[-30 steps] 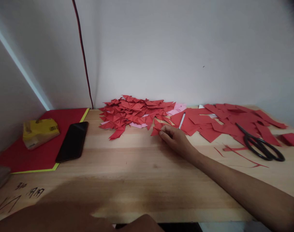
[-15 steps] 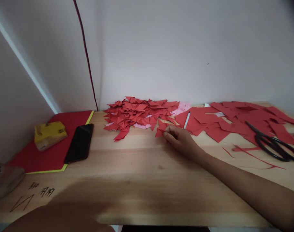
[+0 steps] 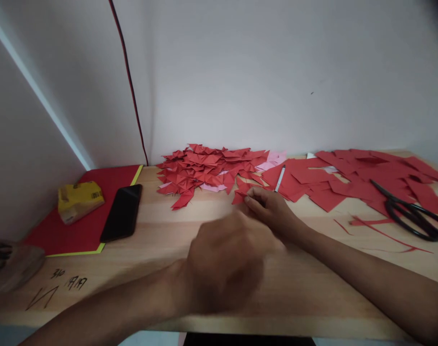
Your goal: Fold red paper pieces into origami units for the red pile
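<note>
My right hand (image 3: 271, 206) is closed in a pinch on a folded red paper piece (image 3: 238, 196), at the front right of a heap of folded red paper (image 3: 208, 163). In front of it hangs my left hand (image 3: 226, 262), raised over the table and smeared by motion; its fingers look curled, but I cannot make out whether they hold anything. Just behind the right hand a white pen (image 3: 280, 179) rests on flat red paper pieces (image 3: 327, 192).
Black scissors (image 3: 409, 214) lie on the right beside thin red paper strips (image 3: 381, 228). To the left, a black phone (image 3: 121, 214) and a yellow packet (image 3: 81, 199) rest on red sheets (image 3: 56, 240). A plastic bag (image 3: 13, 269) sits at the left edge. The wall closes off the back.
My left arm has swung up from the lower left, bringing the left hand into view near the middle. My right hand keeps its pinch on the red paper in nearly the same place.
</note>
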The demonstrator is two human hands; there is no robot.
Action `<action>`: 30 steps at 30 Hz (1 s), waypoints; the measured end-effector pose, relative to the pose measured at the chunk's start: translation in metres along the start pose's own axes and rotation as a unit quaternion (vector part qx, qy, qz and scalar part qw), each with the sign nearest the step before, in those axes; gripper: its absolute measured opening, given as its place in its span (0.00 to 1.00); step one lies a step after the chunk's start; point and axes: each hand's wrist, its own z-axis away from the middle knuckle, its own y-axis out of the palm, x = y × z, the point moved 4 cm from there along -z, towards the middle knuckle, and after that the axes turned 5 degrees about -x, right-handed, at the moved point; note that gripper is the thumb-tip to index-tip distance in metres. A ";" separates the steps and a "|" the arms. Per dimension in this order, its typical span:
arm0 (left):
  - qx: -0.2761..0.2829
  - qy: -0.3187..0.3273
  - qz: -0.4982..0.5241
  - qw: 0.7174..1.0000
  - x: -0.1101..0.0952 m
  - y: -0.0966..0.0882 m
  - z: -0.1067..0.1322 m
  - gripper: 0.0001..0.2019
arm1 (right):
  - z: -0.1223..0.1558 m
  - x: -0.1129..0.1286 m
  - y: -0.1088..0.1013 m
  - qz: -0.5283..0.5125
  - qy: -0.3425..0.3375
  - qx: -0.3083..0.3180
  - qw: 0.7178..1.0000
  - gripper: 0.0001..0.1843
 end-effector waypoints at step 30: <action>-0.013 -0.169 0.040 0.985 0.086 0.035 -0.037 0.10 | 0.002 0.000 0.005 -0.119 0.014 0.058 0.991 0.11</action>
